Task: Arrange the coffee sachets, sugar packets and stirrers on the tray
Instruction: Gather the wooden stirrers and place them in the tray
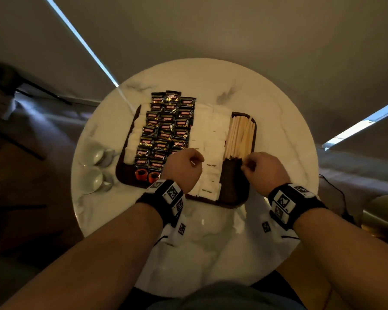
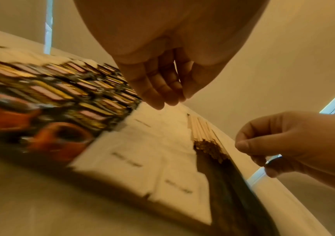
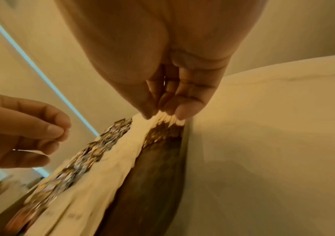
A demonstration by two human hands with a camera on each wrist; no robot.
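A dark wooden tray [image 1: 233, 182] on a round marble table [image 1: 211, 231] holds rows of black coffee sachets [image 1: 164, 130], white sugar packets [image 1: 208, 130] and a bundle of wooden stirrers [image 1: 240, 137] at its right side. My left hand [image 1: 195, 157] hovers over the near sugar packets [image 2: 142, 151] beside the sachets [image 2: 61, 95], fingers loosely hanging, holding nothing. My right hand [image 1: 248, 166] is at the stirrers' near ends [image 3: 162, 127], fingertips [image 3: 180, 113] pointing down and touching them. The tray's near right part is bare.
Two white cups [image 1: 94, 153] [image 1: 92, 180] stand on the table left of the tray. More white packets [image 1: 132, 135] line the tray's left side. A black cable [image 1: 336, 193] and a gold object [image 1: 381, 215] lie off the table's right edge.
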